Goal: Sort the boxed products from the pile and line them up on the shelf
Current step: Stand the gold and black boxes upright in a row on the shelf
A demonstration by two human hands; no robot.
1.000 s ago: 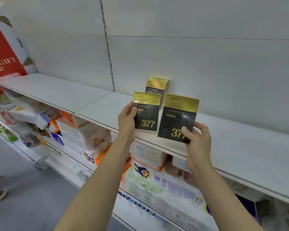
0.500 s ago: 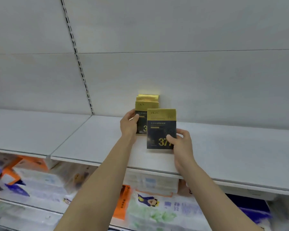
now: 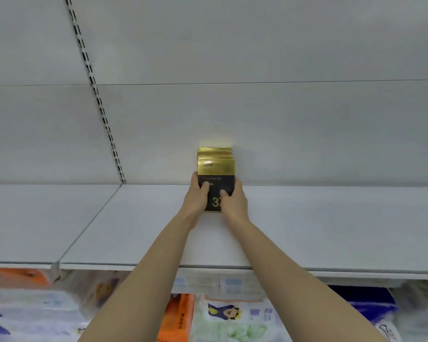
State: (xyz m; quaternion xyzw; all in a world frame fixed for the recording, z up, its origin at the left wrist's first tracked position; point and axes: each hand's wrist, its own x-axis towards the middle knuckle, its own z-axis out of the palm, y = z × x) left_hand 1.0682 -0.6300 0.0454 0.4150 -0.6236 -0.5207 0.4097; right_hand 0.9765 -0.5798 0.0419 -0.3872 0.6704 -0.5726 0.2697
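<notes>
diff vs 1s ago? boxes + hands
Both held boxes went back into one row against the back panel. The front box now stands on the shelf, with left hand and right hand both gripping its sides; earlier each held its own. The rearmost box stayed put.

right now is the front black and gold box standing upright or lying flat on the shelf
Upright. The front box stands on its bottom edge on the shelf, printed face forward, both hands gripping its sides.

I see glossy card boxes with shiny gold foil tops, a smooth matt white shelf, and plastic-wrapped packs below.
</notes>
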